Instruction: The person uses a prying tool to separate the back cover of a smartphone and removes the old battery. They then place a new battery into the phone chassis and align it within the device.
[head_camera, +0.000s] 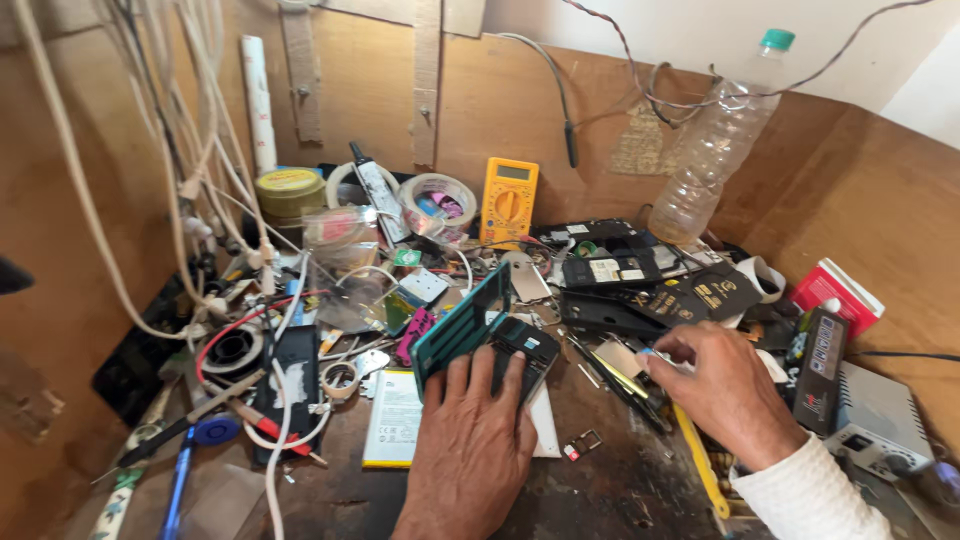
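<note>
Fingers (487, 375) of the left hand (470, 440) lie spread and flat, pressing on an opened phone (525, 350) whose teal back cover (462, 328) tilts up at bench centre, a flat battery (392, 420) just left. Behind stands a yellow multimeter (508, 200). The right hand (722, 392) pinches narrowly at small tools (625, 380) beside black phone parts (640, 290); a plastic bottle (715, 150) leans far right.

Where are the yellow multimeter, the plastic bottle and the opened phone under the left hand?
yellow multimeter (509, 200), head view, on its dial.
plastic bottle (712, 150), head view, mid body.
opened phone (462, 328), head view, on its teal frame.
</note>
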